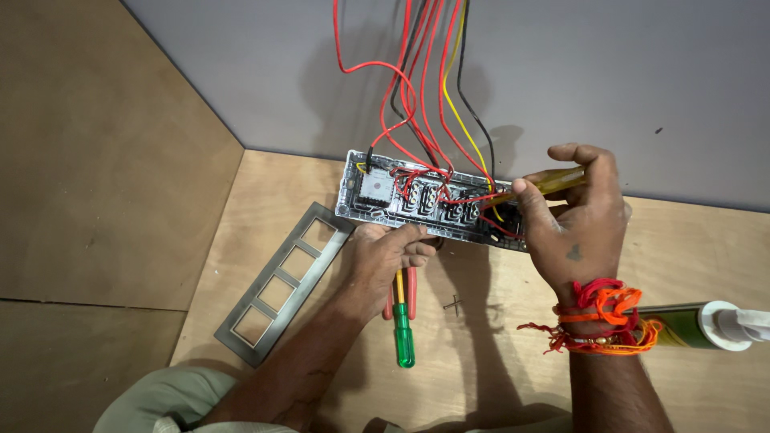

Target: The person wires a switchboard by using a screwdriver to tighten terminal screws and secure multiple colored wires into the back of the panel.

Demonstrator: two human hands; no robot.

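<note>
Plywood bench [265, 192] against grey wall. Grey four-window cover frame [282, 282] lies far left. Left hand [387, 255] closed under the switch plate [425, 200], gripping its lower edge; green-handled screwdriver [403, 337] beneath. Right hand [577, 216] pinches yellow-handled screwdriver [553, 183] at plate's right end. Sealant tube [706, 325] far right.

You are showing two bare forearms, with no gloves on either hand. Your right hand [579, 228] is carrying a small dark mark on its back, near the wrist. Around that wrist you are wearing a bundle of threads [603, 319] in red, orange and yellow, several strands wound together, loose frayed ends trailing out to the side. Your left hand [387, 255] is wearing no rings or bands. A pale green sleeve [164, 398] is bunching up at your left elbow.
</note>
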